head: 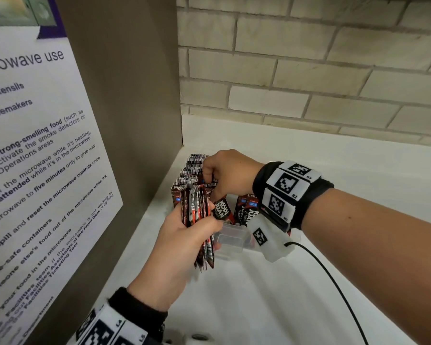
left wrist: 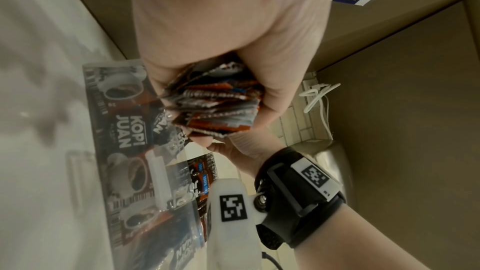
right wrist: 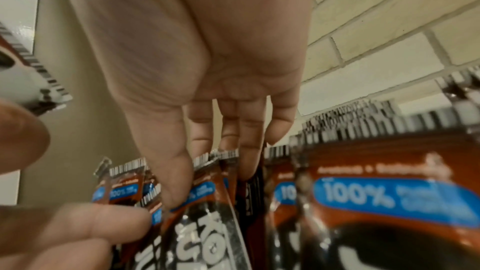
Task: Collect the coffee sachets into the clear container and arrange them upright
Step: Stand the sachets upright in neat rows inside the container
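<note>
My left hand (head: 182, 232) grips a thick bundle of brown and red coffee sachets (head: 197, 212), held upright just left of the clear container (head: 232, 236). The left wrist view shows the bundle's serrated ends (left wrist: 218, 108) packed inside the fist (left wrist: 221, 28). Rows of sachets (head: 192, 168) stand upright in the container. My right hand (head: 222, 173) reaches down into them from the right. In the right wrist view its thumb (right wrist: 176, 182) and fingers (right wrist: 249, 161) pinch standing sachets (right wrist: 207, 174) between them. Other sachets (left wrist: 130, 130) show through the container's clear wall.
A brown cabinet side (head: 135, 95) with a microwave notice (head: 35, 145) rises right beside the container on the left. A brick wall (head: 309, 70) closes the back. The white counter (head: 259, 295) extends to the right and front. A black cable (head: 334, 282) trails from my right wrist.
</note>
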Demonstrator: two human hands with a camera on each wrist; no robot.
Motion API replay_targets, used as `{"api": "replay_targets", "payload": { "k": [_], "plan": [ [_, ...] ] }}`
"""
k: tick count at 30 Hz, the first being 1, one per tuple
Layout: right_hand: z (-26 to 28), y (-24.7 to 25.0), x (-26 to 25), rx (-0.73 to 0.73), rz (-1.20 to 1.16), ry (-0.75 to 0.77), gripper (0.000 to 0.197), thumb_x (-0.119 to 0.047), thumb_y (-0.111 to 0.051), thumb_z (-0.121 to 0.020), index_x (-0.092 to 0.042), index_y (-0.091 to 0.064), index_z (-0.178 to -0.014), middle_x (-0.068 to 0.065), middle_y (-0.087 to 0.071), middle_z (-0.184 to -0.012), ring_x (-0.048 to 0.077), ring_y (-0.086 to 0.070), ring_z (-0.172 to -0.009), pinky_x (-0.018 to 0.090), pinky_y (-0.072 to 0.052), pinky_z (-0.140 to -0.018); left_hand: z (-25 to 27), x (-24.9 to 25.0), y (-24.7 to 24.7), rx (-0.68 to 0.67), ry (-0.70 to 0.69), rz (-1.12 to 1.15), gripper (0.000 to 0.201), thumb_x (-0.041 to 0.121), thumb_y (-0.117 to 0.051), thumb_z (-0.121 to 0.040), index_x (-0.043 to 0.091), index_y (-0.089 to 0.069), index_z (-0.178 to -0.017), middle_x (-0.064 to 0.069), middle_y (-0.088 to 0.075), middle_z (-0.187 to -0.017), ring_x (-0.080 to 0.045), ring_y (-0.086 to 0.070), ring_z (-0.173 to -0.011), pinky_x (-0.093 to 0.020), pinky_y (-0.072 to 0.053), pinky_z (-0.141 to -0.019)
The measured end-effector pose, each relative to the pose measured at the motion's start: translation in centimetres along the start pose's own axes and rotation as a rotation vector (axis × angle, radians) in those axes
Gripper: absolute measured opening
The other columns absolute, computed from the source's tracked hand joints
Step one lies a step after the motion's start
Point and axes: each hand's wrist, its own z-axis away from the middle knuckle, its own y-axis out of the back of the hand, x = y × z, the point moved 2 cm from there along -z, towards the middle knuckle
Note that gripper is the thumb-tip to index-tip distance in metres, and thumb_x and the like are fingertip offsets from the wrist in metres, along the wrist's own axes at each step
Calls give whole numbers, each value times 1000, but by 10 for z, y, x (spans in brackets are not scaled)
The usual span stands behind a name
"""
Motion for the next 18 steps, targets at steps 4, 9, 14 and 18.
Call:
{"api": "replay_targets", "payload": {
  "k": [4, 9, 14, 18],
  "plan": [
    [-1, 1, -2, -40, -48, -20, 36, -16, -84, -67, -11, -62, -96, -13, -47, -71, 3, -44, -62, 19, -33, -52, -2, 0, 0, 0, 4, -1, 23, -5, -62, -81, 13, -67, -94, -3, -67, -83, -4, -64, -65, -22, -53, -55],
    [-3, -3, -5, -36, -103, -9, 43, -12, -83, -66, -14, -63, -104, -11, -45, -78, 16, -50, -80, 26, -43, -69, -3, 0, 0, 3, 18, 17, 22, -7, -61, -81, 10, -65, -93, -5, -64, -80, -4, -63, -62, -23, -55, -55],
    [-3, -6, -3, -24, -109, -11, 41, -19, -77, -76, -12, -67, -115, 2, -64, -110, 15, -56, -97, 22, -42, -80, -4, 0, 0, 20, 33, 19, 24, -6, -62, -81, 12, -67, -96, -5, -65, -85, -3, -64, -62, -23, -53, -54],
    [-2, -6, -4, -13, -118, -40, 33, -19, -74, -79, -12, -69, -111, 3, -67, -110, 17, -58, -96, 25, -47, -82, -4, 0, 0, 16, 39, 11, 24, -6, -61, -82, 14, -67, -95, -3, -65, -81, -3, -63, -61, -23, -54, -55]
  ]
}}
